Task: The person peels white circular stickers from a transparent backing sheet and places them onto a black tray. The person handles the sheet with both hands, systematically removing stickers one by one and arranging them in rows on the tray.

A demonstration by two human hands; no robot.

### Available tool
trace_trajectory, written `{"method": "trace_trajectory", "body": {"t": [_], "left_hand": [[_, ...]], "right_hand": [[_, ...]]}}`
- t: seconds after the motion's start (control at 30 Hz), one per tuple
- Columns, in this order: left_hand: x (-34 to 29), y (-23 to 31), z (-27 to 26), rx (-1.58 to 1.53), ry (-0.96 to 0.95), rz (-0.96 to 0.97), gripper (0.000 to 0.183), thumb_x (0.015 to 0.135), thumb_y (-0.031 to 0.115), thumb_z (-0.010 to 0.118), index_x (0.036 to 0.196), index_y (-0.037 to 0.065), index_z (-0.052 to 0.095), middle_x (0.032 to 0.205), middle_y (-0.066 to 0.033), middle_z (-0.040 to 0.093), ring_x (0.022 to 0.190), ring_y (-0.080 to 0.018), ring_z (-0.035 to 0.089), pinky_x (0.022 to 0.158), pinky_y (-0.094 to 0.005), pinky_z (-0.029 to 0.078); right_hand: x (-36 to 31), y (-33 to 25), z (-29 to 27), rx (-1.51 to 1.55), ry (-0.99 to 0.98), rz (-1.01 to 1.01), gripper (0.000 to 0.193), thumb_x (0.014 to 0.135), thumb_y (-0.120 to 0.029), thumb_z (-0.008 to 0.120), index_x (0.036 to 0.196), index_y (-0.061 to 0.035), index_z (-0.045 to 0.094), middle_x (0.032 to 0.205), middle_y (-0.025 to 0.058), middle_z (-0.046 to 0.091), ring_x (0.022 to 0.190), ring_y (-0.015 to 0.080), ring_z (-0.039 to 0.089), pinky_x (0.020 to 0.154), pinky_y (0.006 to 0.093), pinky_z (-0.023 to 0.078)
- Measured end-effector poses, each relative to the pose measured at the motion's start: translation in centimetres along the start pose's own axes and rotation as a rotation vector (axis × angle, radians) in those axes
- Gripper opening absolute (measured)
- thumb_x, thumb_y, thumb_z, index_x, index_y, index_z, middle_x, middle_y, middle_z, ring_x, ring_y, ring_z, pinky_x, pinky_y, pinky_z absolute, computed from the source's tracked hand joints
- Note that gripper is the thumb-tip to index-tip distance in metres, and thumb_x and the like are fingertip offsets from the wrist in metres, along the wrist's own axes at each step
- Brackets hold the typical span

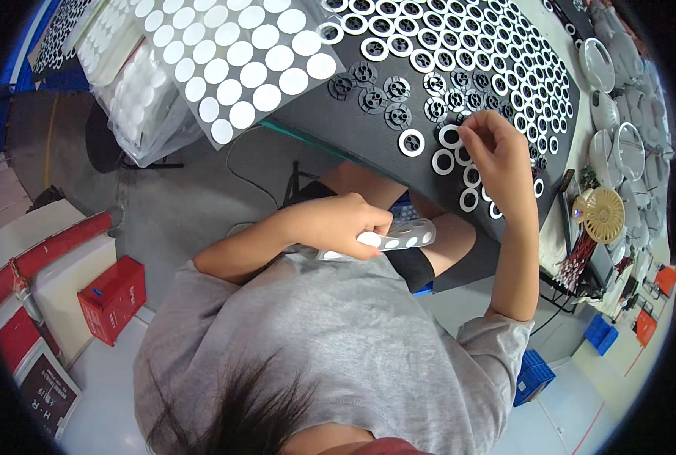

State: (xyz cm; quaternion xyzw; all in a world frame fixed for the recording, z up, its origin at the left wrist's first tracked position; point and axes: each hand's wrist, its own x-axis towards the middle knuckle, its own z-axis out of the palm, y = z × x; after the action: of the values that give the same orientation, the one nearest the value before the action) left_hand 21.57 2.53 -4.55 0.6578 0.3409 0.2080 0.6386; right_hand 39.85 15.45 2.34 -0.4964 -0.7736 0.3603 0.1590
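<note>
Black worktable [399,83] of white rings, grey floor, left hand [338,224] gripping sticker strip [399,236], right hand [497,155] pinching ring [450,136]

Black table [330,114]: rows of white rings [459,45], black round parts [397,89], sheet of white discs [239,53].

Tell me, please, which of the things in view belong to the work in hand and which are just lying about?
In use:
- right hand, fingertips on a white ring
- black tray of ringed discs
- left hand, gripping a curled sticker strip

Lying about:
- sheet of white round stickers
- small beige fan
- red box
- blue crates
</note>
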Motion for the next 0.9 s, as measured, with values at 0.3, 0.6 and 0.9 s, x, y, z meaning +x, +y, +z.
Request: {"method": "trace_trajectory", "body": {"t": [0.3, 0.6, 0.9], "left_hand": [[-0.1, 0.4, 0.3, 0.043, -0.051, 0.009, 0.024, 0.071, 0.021, 0.065, 0.077, 0.005, 0.049, 0.056, -0.0067, 0.053, 0.046, -0.0169, 0.050, 0.044, -0.0292, 0.035], [-0.4, 0.2, 0.3, 0.071, -0.040, 0.018, 0.022, 0.073, 0.023, 0.063, 0.077, 0.004, 0.051, 0.057, -0.0090, 0.054, 0.049, -0.0206, 0.053, 0.046, -0.0308, 0.036], [-0.8, 0.7, -0.3, 0.114, 0.044, 0.043, 0.023, 0.076, 0.025, 0.061, 0.073, 0.003, 0.058, 0.062, -0.0118, 0.058, 0.054, -0.0238, 0.058, 0.050, -0.0319, 0.042]], "right_hand": [[0.3, 0.3, 0.5, -0.072, 0.039, -0.031, 0.010, 0.075, -0.006, 0.058, 0.078, 0.0034, 0.057, 0.059, 0.0121, 0.056, 0.052, 0.0182, 0.054, 0.051, 0.0284, 0.042], [0.3, 0.3, 0.9, -0.218, 0.098, -0.078, 0.009, 0.076, -0.008, 0.057, 0.077, 0.0010, 0.055, 0.065, 0.0139, 0.057, 0.057, 0.0271, 0.055, 0.054, 0.0337, 0.043], [-2.5, -0.9, 1.1, -0.147, 0.091, -0.197, 0.009, 0.074, -0.007, 0.060, 0.079, -0.0023, 0.054, 0.070, 0.0111, 0.054, 0.060, 0.0240, 0.055, 0.055, 0.0321, 0.043]]}}
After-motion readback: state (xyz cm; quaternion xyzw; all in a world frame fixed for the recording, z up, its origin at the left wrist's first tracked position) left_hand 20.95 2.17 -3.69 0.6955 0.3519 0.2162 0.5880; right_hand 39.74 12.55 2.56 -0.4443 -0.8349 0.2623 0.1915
